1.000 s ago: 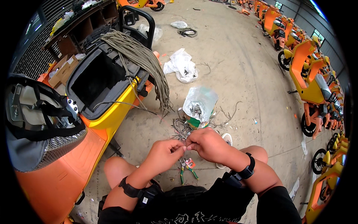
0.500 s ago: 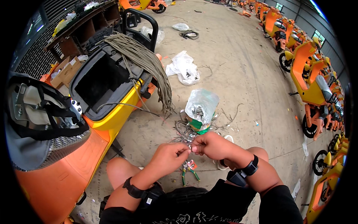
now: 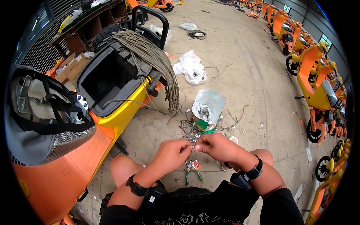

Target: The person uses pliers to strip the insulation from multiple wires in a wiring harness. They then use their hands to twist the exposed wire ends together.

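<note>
My left hand [image 3: 173,154] and my right hand [image 3: 216,147] meet fingertip to fingertip in front of me, both closed in a pinch. A tiny pale thing shows between the fingertips, too small to name. Beneath them on the floor lie pliers [image 3: 188,175] with green handles, their jaws pointing away from me, beside a small red-and-white tag [image 3: 196,164]. Just beyond my hands is a heap of grey wire scraps [image 3: 187,128]. Against it stands an open white-and-green sack [image 3: 209,108] with silvery scraps inside.
On my left stands an orange-yellow scooter [image 3: 129,119] with a bundle of grey cables [image 3: 159,62] draped over its open black compartment. A grey bag [image 3: 35,144] rests on it. White plastic bags [image 3: 192,67] lie farther out. Rows of scooters [image 3: 314,80] line the right.
The view has shifted slightly, so the surroundings sit a little farther right. My fingertips have moved slightly apart, and the tiny pale thing shows more between them.
</note>
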Action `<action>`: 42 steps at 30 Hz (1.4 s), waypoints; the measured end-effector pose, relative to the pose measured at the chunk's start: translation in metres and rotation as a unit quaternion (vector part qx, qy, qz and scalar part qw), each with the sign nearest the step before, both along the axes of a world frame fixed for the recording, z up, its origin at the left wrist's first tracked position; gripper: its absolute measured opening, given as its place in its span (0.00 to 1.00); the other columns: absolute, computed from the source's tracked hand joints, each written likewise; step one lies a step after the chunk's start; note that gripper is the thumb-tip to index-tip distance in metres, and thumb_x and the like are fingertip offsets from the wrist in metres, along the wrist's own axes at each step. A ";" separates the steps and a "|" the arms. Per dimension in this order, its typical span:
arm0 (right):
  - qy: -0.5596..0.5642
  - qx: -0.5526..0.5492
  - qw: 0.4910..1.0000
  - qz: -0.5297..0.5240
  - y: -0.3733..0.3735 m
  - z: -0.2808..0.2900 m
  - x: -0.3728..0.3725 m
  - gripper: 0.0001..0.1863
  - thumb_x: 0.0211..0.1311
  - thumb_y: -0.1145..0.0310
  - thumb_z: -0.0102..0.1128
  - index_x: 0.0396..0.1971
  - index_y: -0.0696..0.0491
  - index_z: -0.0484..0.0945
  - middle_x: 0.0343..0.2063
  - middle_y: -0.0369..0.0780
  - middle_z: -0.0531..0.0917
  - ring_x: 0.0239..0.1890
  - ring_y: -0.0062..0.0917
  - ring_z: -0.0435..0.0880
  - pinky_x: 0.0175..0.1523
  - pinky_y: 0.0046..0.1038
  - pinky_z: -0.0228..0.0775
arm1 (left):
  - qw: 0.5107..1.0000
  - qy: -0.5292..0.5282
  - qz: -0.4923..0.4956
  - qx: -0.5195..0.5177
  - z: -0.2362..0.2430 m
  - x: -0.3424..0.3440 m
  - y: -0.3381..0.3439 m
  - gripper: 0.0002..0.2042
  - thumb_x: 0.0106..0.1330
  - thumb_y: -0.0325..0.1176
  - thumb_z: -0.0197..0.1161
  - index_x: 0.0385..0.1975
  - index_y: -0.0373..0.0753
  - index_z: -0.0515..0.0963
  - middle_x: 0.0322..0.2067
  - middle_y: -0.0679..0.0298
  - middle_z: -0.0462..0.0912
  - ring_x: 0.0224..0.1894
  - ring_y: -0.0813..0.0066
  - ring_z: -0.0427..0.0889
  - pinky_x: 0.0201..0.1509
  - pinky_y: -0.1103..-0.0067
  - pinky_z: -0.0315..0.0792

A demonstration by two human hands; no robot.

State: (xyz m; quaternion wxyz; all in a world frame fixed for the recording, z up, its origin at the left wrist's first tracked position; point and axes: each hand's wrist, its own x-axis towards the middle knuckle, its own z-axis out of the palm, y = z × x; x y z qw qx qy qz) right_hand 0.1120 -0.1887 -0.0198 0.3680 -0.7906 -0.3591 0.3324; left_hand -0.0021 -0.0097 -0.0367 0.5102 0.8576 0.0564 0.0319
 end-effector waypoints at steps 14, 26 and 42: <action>-0.209 0.113 0.971 0.028 0.005 -0.007 -0.003 0.09 0.57 0.68 0.68 0.29 0.57 0.79 0.27 0.47 0.82 0.31 0.45 0.82 0.36 0.40 0.73 | 0.998 0.015 -0.011 -0.057 -0.007 0.004 -0.006 0.07 0.66 0.31 0.63 0.37 0.33 0.81 0.21 0.66 0.80 0.24 0.86 0.73 0.28 0.82 0.69; -0.224 0.021 0.974 0.038 -0.003 -0.002 -0.004 0.05 0.57 0.71 0.63 0.27 0.57 0.80 0.26 0.45 0.83 0.33 0.45 0.82 0.40 0.42 0.72 | 1.000 0.004 -0.025 -0.016 0.002 0.003 -0.007 0.07 0.66 0.30 0.63 0.35 0.33 0.81 0.19 0.65 0.78 0.21 0.85 0.71 0.25 0.82 0.67; -0.210 0.119 0.970 0.005 0.003 -0.006 -0.003 0.09 0.57 0.70 0.69 0.31 0.57 0.79 0.26 0.46 0.82 0.30 0.42 0.83 0.36 0.39 0.73 | 0.996 0.008 0.007 -0.089 -0.004 0.005 -0.004 0.07 0.69 0.31 0.61 0.35 0.34 0.80 0.17 0.71 0.76 0.15 0.89 0.69 0.17 0.85 0.62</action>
